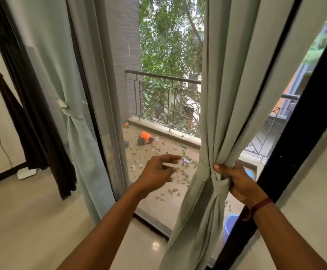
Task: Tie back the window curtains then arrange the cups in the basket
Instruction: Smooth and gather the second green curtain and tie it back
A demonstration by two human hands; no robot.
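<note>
Two pale green curtains hang at a glass balcony door. The left curtain [47,65] is gathered by a fabric tie-back [69,114] at mid height. The right curtain [230,84] is bunched, with a matching band [215,179] wrapped around its waist. My right hand [236,182] grips the bunched fabric and the band from the right side. My left hand [158,172] hovers to the left of that curtain, fingers apart, holding nothing. No cups or basket are in view.
A dark brown curtain [28,114] hangs at far left, with a white box [26,173] on the floor beneath it. Beyond the glass lie a littered balcony floor, an orange bottle [146,135], a metal railing [162,94] and a blue bucket [229,225]. A black door frame [295,143] stands at right.
</note>
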